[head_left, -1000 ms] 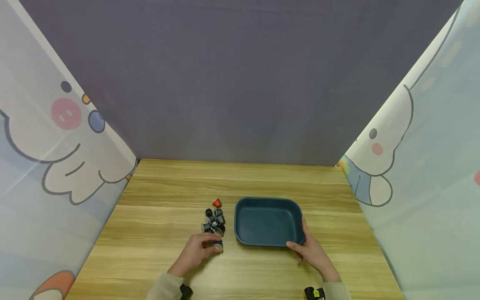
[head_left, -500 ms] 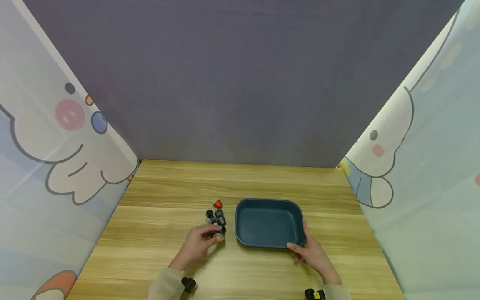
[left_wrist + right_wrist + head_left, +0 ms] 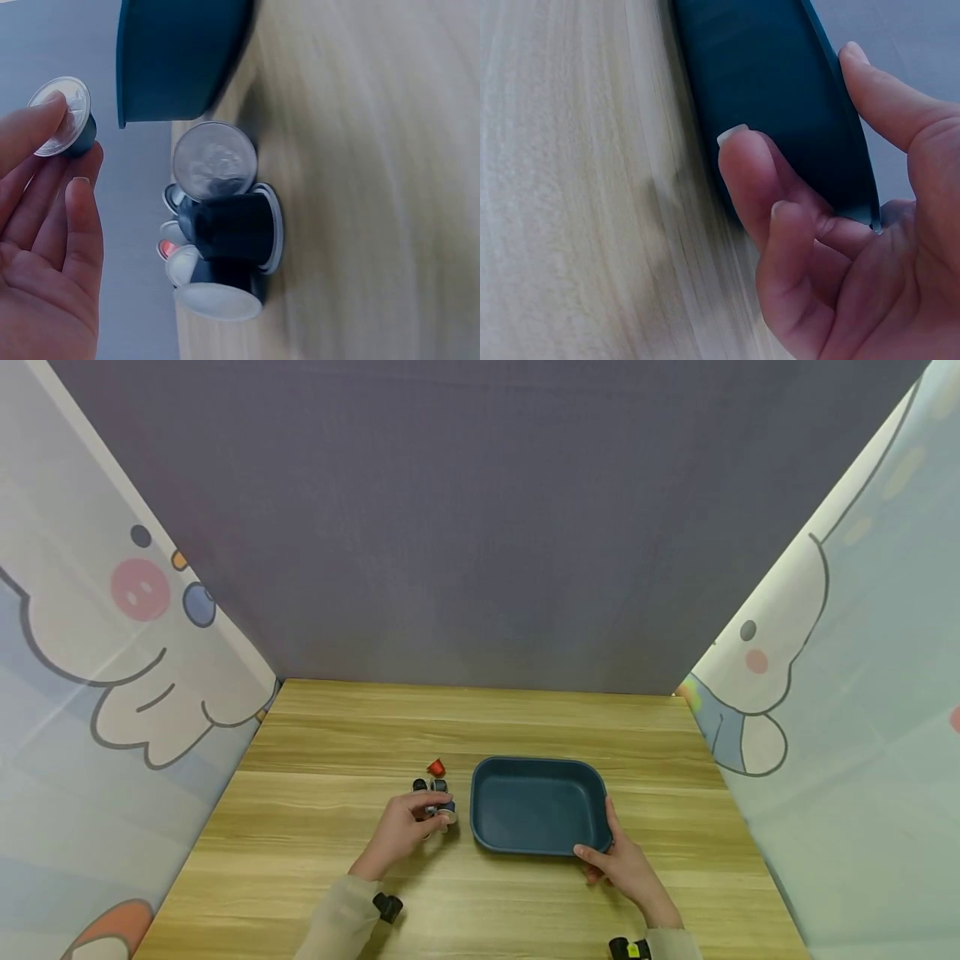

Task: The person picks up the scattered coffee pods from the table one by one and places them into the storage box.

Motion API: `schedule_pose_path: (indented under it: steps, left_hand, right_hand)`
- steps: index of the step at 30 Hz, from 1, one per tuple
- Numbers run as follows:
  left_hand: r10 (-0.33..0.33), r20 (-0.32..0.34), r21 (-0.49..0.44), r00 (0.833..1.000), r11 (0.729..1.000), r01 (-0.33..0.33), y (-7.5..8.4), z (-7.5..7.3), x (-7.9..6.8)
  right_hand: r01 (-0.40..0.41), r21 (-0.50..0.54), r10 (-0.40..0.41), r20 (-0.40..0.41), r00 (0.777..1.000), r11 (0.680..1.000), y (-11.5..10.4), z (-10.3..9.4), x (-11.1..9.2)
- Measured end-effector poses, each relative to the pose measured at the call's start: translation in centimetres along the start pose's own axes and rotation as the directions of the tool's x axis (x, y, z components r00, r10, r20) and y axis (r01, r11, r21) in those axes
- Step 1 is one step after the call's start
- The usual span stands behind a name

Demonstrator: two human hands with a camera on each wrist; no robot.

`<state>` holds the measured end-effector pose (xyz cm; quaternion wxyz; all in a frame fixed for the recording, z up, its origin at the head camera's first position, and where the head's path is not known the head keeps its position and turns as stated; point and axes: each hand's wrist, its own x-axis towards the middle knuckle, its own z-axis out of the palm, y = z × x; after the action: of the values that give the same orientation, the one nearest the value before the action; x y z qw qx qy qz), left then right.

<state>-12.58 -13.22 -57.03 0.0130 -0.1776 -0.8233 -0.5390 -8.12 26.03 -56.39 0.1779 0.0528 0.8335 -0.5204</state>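
My left hand [image 3: 397, 831] pinches a dark coffee capsule [image 3: 81, 142] between thumb and fingers, its foil lid under the thumb in the left wrist view. It is raised above a cluster of dark coffee capsules [image 3: 234, 229] on the table, partly hidden by the hand in the head view. A red coffee capsule [image 3: 437, 767] lies just beyond them. To the right stands a dark blue-green rectangular tray [image 3: 536, 806] with nothing in it. My right hand [image 3: 628, 868] grips its near right corner, thumb on the rim and fingers at the outer wall.
The wood-grain table [image 3: 337, 735] extends around the tray and capsules. A plain grey cloth [image 3: 480, 527] closes off the back. Cartoon-printed sheets [image 3: 67, 652] stand along both sides.
My left hand has moved away from me and slightly right, and now holds a capsule above the cluster, near the tray's left side. My right hand keeps its grip on the tray.
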Motion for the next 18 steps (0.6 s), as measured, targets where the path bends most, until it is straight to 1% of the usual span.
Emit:
schedule_pose_path:
  steps: [8,15,18]
  left_hand:
    - [-0.028,0.031,-0.006,0.999,1.0,0.028,0.9,-0.1,1.4]
    - [-0.01,0.049,0.005,0.999,1.0,0.01,1.5,0.1,2.5]
    - [0.004,0.068,-0.012,0.998,1.0,-0.004,1.7,0.2,2.9]
  right_hand:
    - [-0.001,0.011,0.0,0.005,1.0,1.0,0.0,0.0,0.1]
    - [0.007,0.001,-0.007,0.006,1.0,1.0,0.1,-0.1,0.1]
    - [0.006,0.009,-0.006,0.009,1.0,1.0,0.1,-0.1,0.1]
